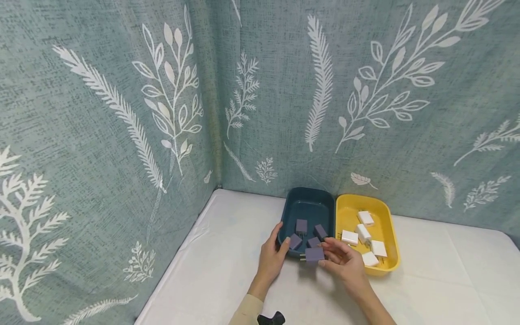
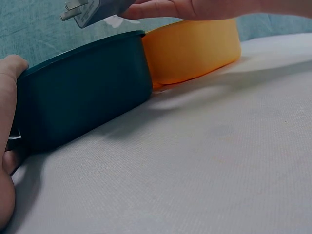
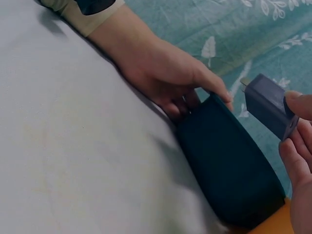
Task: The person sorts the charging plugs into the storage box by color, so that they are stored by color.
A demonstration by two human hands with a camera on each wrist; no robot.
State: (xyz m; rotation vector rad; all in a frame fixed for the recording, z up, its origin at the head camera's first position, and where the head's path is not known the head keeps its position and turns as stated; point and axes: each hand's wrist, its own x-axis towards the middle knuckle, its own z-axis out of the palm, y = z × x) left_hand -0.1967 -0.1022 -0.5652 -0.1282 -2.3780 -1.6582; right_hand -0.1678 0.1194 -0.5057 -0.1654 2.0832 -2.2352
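Observation:
My right hand pinches a purple-grey charger plug between thumb and fingers, above the near edge of a dark teal tray. The plug's two prongs point left, and in the right wrist view the charger is raised above the rim. Around the tray's near left corner curls my left hand, its thumb at the rim and its other fingers along the outer wall. Several more purple chargers lie in the near half of the teal tray.
A yellow tray stands against the teal one on its right, with several white chargers inside. Both trays are on a white-covered table. A green curtain with white leaf prints hangs behind and to the left.

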